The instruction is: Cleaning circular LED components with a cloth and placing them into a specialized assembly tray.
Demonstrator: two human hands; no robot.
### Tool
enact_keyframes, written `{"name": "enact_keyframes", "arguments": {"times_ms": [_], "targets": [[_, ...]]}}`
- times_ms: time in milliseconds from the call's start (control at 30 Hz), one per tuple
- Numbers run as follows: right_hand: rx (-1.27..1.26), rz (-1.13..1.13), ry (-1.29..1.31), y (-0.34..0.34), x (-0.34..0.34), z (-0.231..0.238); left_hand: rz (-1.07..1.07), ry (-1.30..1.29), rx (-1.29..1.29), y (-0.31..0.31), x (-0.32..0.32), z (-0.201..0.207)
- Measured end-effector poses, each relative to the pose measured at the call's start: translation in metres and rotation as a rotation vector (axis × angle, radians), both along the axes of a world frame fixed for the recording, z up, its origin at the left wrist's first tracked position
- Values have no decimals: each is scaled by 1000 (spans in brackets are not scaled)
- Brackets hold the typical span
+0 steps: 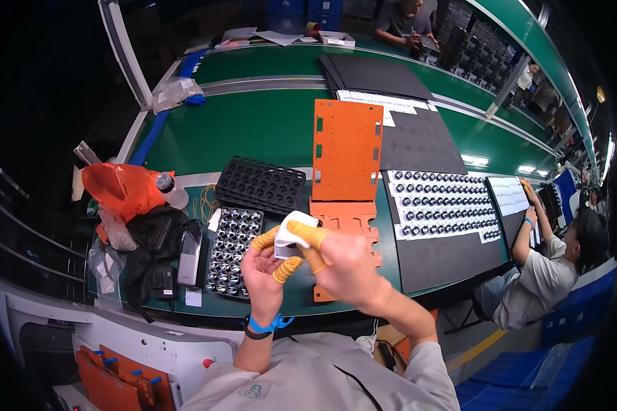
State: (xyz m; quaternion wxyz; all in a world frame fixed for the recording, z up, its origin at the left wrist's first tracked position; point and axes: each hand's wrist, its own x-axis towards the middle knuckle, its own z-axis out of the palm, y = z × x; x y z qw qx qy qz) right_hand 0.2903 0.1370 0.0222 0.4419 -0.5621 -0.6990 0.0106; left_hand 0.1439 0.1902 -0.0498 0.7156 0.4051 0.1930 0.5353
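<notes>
My left hand (262, 267) and my right hand (339, 264) meet in front of me, yellow finger cots on several fingertips. Between them is a small white piece (291, 233), pinched by both hands; its underside looks darker, and whether it is a folded cloth or a hard part I cannot make out. Just left of my left hand lies a black tray (230, 255) filled with shiny round metal-like parts. Behind my hands stands an upright orange plate (347, 151), joined to a flat orange fixture (349, 218), which my right hand partly covers.
Stacked black empty-pocket trays (260, 183) sit behind the filled one. At left are an orange bag (120, 188), a bottle (173, 192) and a grey device (189, 257). Rows of black round parts on white sheets (442, 205) rest on dark foam boards (449, 264). A co-worker (545, 270) works at right.
</notes>
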Motion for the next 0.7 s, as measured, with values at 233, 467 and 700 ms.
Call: {"name": "enact_keyframes", "arguments": {"times_ms": [233, 467, 700], "targets": [[230, 39, -115, -1, -4, -7, 34, 26, 22, -3, -4, 8], [96, 162, 131, -5, 6, -10, -32, -110, -68, -7, 0, -8], [-1, 265, 1409, -2, 43, -7, -48, -97, 57, -8, 4, 2]]}}
